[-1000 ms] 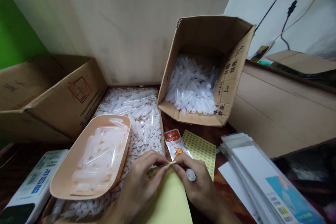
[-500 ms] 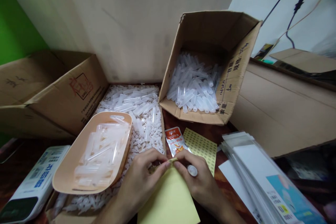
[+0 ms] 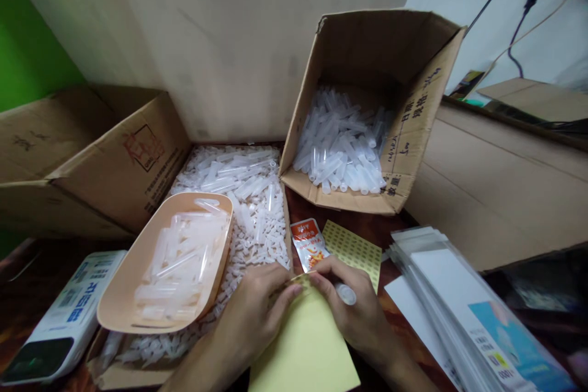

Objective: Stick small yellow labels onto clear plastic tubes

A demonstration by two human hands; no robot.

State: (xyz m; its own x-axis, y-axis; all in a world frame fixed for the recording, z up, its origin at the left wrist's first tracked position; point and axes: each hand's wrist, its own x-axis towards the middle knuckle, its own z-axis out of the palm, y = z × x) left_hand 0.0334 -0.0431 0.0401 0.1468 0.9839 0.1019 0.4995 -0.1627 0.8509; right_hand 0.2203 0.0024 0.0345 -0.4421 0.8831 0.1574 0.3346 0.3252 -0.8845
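A yellow sheet (image 3: 305, 349) lies between my hands, its top edge bent over to show small round dots. My left hand (image 3: 260, 303) pinches that edge from the left with thumb and fingers. From the right, my right hand (image 3: 351, 300) grips the same edge between thumb and forefinger. A clear plastic tube (image 3: 345, 294) is tucked in the right hand's curled fingers, its round end showing. Just beyond the fingertips lie a red and silver sachet (image 3: 309, 244) and a yellow sheet with rows of dots (image 3: 353, 245).
A peach tray (image 3: 114, 306) of clear tubes rests on a shallow box of small white parts (image 3: 261, 251). A tilted carton (image 3: 427, 128) holds more tubes. Another carton (image 3: 114, 159) and a white device (image 3: 68, 312) are left; plastic sleeves (image 3: 441, 275) lie right.
The sheet's top edge has turned so that more of its dots show between my fingers. The view has shifted slightly, and both hands keep their hold.
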